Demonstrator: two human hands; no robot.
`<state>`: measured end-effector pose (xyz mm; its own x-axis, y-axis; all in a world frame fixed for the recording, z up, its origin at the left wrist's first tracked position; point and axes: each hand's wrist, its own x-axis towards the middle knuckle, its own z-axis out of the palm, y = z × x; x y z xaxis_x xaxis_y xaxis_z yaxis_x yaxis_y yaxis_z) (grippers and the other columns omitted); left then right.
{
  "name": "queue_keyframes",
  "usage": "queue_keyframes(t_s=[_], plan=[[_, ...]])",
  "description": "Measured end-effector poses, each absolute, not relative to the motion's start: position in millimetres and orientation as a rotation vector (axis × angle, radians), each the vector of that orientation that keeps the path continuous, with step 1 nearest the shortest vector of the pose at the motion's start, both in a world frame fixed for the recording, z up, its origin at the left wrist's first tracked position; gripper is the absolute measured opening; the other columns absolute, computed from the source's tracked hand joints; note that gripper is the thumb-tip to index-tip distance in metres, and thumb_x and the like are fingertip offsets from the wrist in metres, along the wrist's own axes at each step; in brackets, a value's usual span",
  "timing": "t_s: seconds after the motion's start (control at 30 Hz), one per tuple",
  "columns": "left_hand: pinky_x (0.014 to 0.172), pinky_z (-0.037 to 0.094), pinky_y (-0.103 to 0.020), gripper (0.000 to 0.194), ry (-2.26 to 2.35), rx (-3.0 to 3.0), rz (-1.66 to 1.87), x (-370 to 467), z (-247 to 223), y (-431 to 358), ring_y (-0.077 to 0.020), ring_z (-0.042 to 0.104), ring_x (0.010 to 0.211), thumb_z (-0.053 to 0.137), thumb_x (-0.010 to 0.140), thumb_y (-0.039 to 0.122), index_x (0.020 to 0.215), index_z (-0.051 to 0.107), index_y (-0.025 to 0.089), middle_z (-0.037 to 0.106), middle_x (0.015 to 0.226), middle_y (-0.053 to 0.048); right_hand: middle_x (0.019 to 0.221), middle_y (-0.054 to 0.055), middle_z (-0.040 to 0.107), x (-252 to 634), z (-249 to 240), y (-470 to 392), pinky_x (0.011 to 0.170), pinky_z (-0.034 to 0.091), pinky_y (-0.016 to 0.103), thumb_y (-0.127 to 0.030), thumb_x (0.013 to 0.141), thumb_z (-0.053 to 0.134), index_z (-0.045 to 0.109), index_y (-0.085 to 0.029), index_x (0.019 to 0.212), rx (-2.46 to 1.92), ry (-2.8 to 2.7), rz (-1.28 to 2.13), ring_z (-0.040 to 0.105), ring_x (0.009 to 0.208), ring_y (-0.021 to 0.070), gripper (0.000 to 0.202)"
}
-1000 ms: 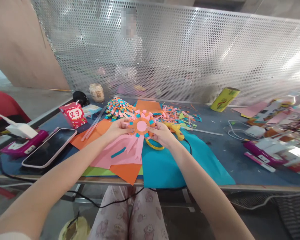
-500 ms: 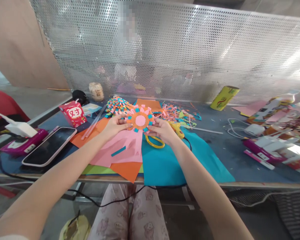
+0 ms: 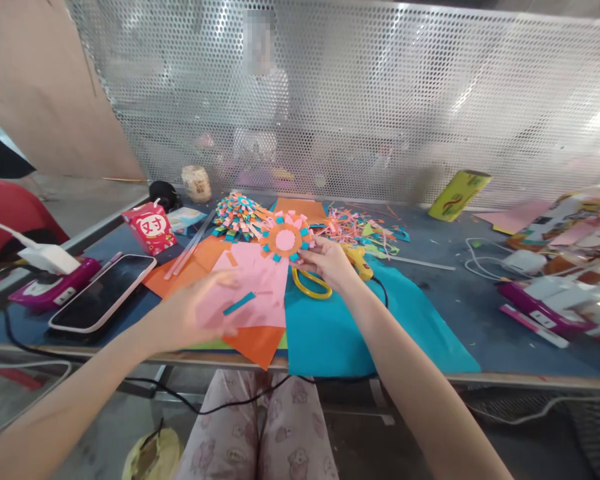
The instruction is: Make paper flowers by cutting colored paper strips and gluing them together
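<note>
A layered paper flower (image 3: 285,240) in pink, orange and blue is pinched at its right edge by my right hand (image 3: 325,261), which holds it above the sheets. My left hand (image 3: 193,313), blurred by motion, is apart from the flower over the pink paper (image 3: 273,293), with its thumb and fingers spread and nothing seen in them. A small blue paper strip (image 3: 239,303) lies on the pink sheet beside that hand. Below my right hand show the yellow handles of scissors (image 3: 313,285); a yellow glue gun (image 3: 359,262) lies just beyond.
Behind the flower sits a heap of paper flowers (image 3: 239,215). Paper scraps (image 3: 353,225) spread to its right. A phone (image 3: 103,293) and a purple power strip (image 3: 55,287) are at left, another power strip (image 3: 543,310) at right. A perforated metal screen (image 3: 355,100) stands behind.
My left hand has let go of the paper flower and moved down and left, towards the table's front edge. My right hand keeps the flower in nearly the same place.
</note>
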<state>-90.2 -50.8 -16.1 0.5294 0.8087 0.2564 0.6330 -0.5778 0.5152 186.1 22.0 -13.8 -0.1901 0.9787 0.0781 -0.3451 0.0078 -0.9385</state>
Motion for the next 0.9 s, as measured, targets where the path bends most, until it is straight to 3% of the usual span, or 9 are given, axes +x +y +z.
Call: queue_keyframes(t_s=[0.1,0.2,0.33,0.53,0.67,0.77,0.9], plan=[[0.097,0.043,-0.039,0.062,1.260,2.655,0.573,-114,-27,-80,-0.0248,0.052,0.116,0.065,0.072,0.046,0.127,0.043,0.027,0.057,0.127,-0.007,0.059,-0.006,0.062,185,-12,20,0.065,0.058,0.024,-0.016,0.054,0.079,0.057,-0.016,0.077,-0.722,-1.048,1.594,0.060,0.053,0.0072,0.031],[0.095,0.044,-0.035,0.053,1.376,2.848,0.599,-136,-36,-93,-0.0231,0.057,0.110,0.062,0.075,0.045,0.121,0.048,0.022,0.062,0.120,-0.007,0.063,-0.003,0.064,183,-10,16,0.062,0.058,0.023,-0.016,0.061,0.075,0.059,-0.016,0.083,-0.676,-1.080,1.764,0.062,0.055,0.0085,0.028],[0.095,0.044,-0.037,0.056,1.512,3.026,0.667,-158,-47,-102,-0.0236,0.059,0.107,0.061,0.076,0.043,0.125,0.047,0.019,0.063,0.119,-0.009,0.060,-0.004,0.063,181,-10,14,0.061,0.059,0.025,-0.016,0.064,0.073,0.057,-0.016,0.080,-0.653,-1.126,1.813,0.062,0.053,0.0086,0.022],[0.100,0.037,-0.037,0.045,1.301,3.202,0.678,-182,-66,-111,-0.0174,0.064,0.100,0.050,0.085,0.019,0.129,0.047,0.028,0.066,0.115,-0.001,0.061,-0.006,0.059,180,-15,15,0.060,0.059,0.028,-0.017,0.063,0.074,0.055,-0.016,0.081,-0.701,-1.179,1.791,0.061,0.053,0.0090,0.027],[0.096,0.037,-0.035,0.045,1.199,3.246,0.692,-180,-64,-115,-0.0159,0.065,0.095,0.044,0.088,0.015,0.132,0.044,0.026,0.067,0.112,-0.001,0.061,-0.006,0.060,178,-17,15,0.061,0.059,0.030,-0.018,0.059,0.077,0.055,-0.015,0.086,-0.746,-1.198,1.774,0.061,0.053,0.0095,0.034],[0.099,0.032,-0.038,0.055,1.248,3.132,0.676,-171,-60,-126,-0.0154,0.065,0.098,0.037,0.090,0.011,0.138,0.031,0.036,0.066,0.114,0.003,0.060,-0.005,0.061,178,-18,15,0.062,0.059,0.031,-0.019,0.059,0.076,0.056,-0.015,0.088,-0.749,-1.223,1.766,0.061,0.052,0.0097,0.036],[0.101,0.027,-0.042,0.052,1.374,3.002,0.731,-165,-52,-141,-0.0169,0.064,0.096,0.023,0.094,0.018,0.139,0.023,0.043,0.068,0.110,0.005,0.059,-0.005,0.061,178,-19,15,0.062,0.059,0.031,-0.017,0.061,0.074,0.056,-0.015,0.089,-0.738,-1.236,1.771,0.061,0.052,0.0093,0.034]])
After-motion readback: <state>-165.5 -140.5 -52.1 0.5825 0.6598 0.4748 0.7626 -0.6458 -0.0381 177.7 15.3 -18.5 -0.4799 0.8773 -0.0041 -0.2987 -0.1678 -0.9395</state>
